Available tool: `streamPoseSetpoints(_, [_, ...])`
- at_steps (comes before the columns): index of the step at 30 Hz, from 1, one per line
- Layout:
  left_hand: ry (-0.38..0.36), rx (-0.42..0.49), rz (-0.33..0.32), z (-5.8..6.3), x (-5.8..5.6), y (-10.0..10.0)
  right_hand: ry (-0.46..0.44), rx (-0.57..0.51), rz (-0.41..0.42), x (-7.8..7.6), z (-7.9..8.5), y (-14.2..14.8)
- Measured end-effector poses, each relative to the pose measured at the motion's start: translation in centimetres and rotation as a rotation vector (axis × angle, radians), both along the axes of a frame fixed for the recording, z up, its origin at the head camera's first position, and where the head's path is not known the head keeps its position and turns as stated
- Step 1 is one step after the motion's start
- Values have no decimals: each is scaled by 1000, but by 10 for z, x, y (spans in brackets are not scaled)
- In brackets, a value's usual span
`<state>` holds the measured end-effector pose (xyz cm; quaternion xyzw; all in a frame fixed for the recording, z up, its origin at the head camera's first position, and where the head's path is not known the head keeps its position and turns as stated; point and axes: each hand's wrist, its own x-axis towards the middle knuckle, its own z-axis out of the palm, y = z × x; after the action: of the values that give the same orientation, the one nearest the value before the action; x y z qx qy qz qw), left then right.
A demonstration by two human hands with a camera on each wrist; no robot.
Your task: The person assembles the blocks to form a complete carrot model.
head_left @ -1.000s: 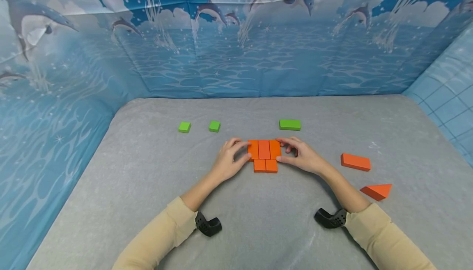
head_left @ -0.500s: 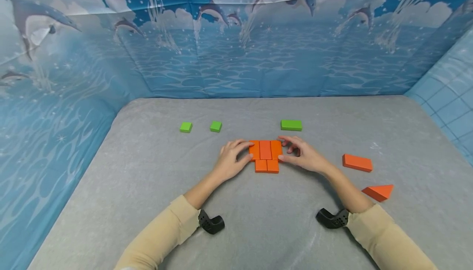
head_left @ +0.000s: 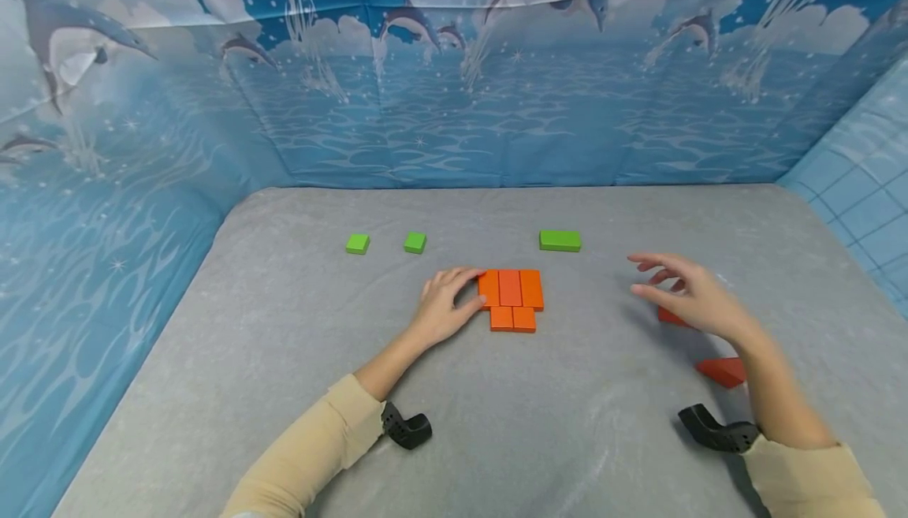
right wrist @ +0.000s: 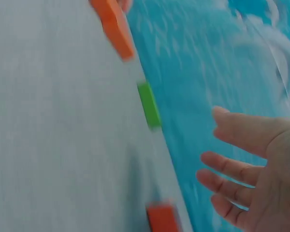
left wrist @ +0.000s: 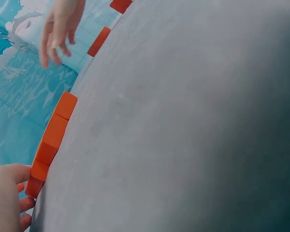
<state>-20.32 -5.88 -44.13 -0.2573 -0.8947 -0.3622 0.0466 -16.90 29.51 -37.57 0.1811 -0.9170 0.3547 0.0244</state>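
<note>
Several orange blocks [head_left: 509,289] lie fitted together flat on the grey cloth, three longer ones behind two shorter ones. My left hand [head_left: 441,305] rests at the group's left side, thumb and index fingertips touching the leftmost block [head_left: 488,288]. In the left wrist view its thumb meets the orange edge. My right hand [head_left: 698,297] is raised at the right, fingers loosely bent and spread, holding nothing. It partly covers an orange rectangular block [head_left: 669,316] below it. An orange triangular block [head_left: 722,372] lies nearer, beside the right forearm.
Two small green blocks [head_left: 358,244] lie back left. A longer green block [head_left: 560,240] lies behind the orange group. A blue dolphin-print curtain [head_left: 454,132] stands along the back and sides. Black curved mounts [head_left: 407,426] stick out at both wrists.
My right hand has left the right side of the orange group and moved right, over the loose orange blocks. My left hand and the grouped blocks stay in place.
</note>
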Motion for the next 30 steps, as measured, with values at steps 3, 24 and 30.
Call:
streamPoseSetpoints(3, [-28,-2,-7,2,-1,0,-27,48,-46,5,-6,25])
streamPoseSetpoints(24, [-71,-25,-6,6,-2,0,-224,122,-147,22,-32,92])
streamPoseSetpoints(30, [-53,-48,4,3,-2,0,-171,89,-140,24,-32,89])
